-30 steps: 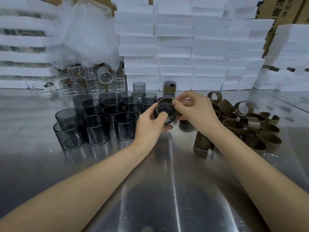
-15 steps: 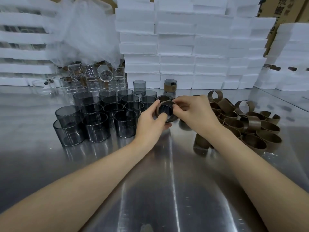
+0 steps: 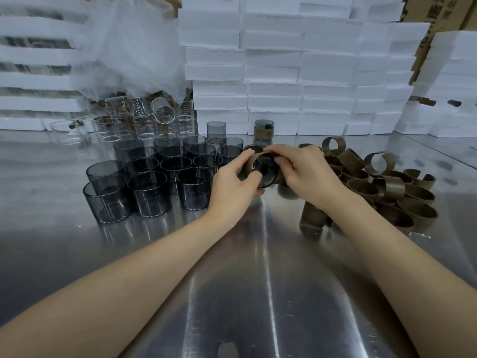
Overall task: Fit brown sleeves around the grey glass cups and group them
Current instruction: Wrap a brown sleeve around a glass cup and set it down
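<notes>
Both my hands hold one grey glass cup (image 3: 265, 174) tipped on its side above the metal table, its base facing me. My left hand (image 3: 232, 187) grips the cup from the left. My right hand (image 3: 302, 174) pinches a brown sleeve (image 3: 254, 161) wrapped around the cup's body. A cluster of several bare grey cups (image 3: 154, 177) stands upright left of my hands. A pile of several brown sleeves (image 3: 382, 187) lies to the right. One sleeved cup (image 3: 263, 129) stands at the back, with a bare grey cup (image 3: 216, 129) beside it.
Stacked white foam boxes (image 3: 296, 68) wall off the back of the steel table (image 3: 245, 293). Clear glass cups (image 3: 144, 120) and a crumpled plastic bag (image 3: 129, 42) sit at the back left. More foam stacks stand at far right (image 3: 451, 86).
The cup in my hands has turned and tipped further toward me, and my right fingers have shifted along the sleeve's top edge. Both hands stayed at about the same spot.
</notes>
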Demonstrator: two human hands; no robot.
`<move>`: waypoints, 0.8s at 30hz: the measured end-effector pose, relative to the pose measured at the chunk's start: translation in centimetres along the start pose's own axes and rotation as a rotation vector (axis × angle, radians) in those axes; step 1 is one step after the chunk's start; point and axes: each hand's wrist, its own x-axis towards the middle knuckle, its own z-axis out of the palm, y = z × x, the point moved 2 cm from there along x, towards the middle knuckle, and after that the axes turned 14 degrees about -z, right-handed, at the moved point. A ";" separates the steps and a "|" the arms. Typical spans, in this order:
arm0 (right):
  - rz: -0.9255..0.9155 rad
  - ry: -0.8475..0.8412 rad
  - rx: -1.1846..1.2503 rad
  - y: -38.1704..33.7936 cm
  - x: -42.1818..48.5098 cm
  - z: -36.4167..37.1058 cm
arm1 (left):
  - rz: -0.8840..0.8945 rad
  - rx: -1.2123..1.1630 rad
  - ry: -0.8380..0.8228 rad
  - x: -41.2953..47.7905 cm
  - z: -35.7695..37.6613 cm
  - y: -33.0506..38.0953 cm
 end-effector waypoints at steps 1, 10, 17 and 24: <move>-0.007 0.003 0.002 0.0 0.0 0.0 | 0.002 -0.008 0.008 0.0 0.0 0.0; -0.130 -0.009 -0.125 0.2 -0.1 -0.1 | 0.017 -0.068 -0.013 -0.3 0.1 0.4; 0.377 0.176 0.351 0.5 0.4 0.1 | -0.014 -0.220 -0.170 -0.5 -0.6 0.8; 0.728 0.365 1.046 0.0 0.2 1.7 | -0.133 -0.335 -0.305 -0.5 0.5 0.4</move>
